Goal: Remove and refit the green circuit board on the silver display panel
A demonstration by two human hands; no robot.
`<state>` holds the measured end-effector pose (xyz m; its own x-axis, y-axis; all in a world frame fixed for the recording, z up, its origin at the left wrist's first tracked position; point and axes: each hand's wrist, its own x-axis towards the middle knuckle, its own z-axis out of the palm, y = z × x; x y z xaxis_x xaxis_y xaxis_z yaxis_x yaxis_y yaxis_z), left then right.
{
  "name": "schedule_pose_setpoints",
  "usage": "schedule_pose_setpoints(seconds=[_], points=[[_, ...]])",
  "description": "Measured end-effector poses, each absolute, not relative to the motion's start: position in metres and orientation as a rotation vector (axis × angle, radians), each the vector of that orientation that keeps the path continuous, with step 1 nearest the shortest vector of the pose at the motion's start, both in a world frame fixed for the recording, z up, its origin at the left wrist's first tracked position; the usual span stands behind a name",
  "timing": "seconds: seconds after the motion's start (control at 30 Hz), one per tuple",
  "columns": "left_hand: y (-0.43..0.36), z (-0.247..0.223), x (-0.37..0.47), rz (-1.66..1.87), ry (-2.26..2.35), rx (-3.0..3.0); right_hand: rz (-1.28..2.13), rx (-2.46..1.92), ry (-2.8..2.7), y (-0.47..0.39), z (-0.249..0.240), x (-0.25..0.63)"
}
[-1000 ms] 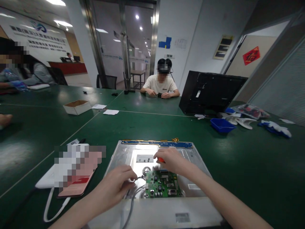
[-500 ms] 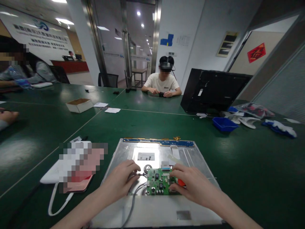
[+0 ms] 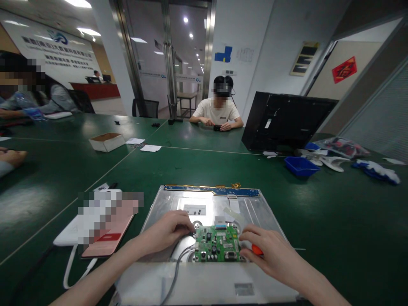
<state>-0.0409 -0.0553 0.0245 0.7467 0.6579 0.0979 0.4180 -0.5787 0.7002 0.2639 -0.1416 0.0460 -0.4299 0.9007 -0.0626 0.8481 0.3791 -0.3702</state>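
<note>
My left hand (image 3: 175,228) pinches a thin dark cable at the upper left edge of a green circuit board (image 3: 216,244); its plug end is hidden by my fingertips. Grey cables (image 3: 180,265) run from the board's left side toward me. My right hand (image 3: 266,250) is curled at the board's right edge, with a red-handled screwdriver (image 3: 257,250) held in the palm and its thin shaft sticking out to the right. The board lies on the metal back of a display panel (image 3: 255,212). A blue strip board (image 3: 213,191) and a flat ribbon cable (image 3: 234,205) line the far edge.
Left of the panel lie a white device (image 3: 68,227) and a pink phone (image 3: 106,242). Farther off are an open box (image 3: 107,144), a black monitor (image 3: 283,121), a blue tray (image 3: 301,166) and gloves (image 3: 378,171). A person (image 3: 219,110) sits opposite; another sits at left.
My right hand has drawn back rightward from over the board to its edge, keeping the screwdriver. My left hand has shifted slightly right, closer to the board's left edge.
</note>
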Motion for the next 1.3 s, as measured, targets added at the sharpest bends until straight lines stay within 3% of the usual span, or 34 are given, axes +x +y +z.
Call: schedule_pose_setpoints(seconds=[0.63, 1.3], points=[[-0.055, 0.022, -0.043, 0.393, 0.792, 2.415, 0.513, -1.624, -2.446, -0.139, 0.046, 0.284], [-0.027, 0.017, -0.022, 0.463, 1.210, 2.538, 0.580, -1.634, -2.451, -0.134, 0.046, 0.267]])
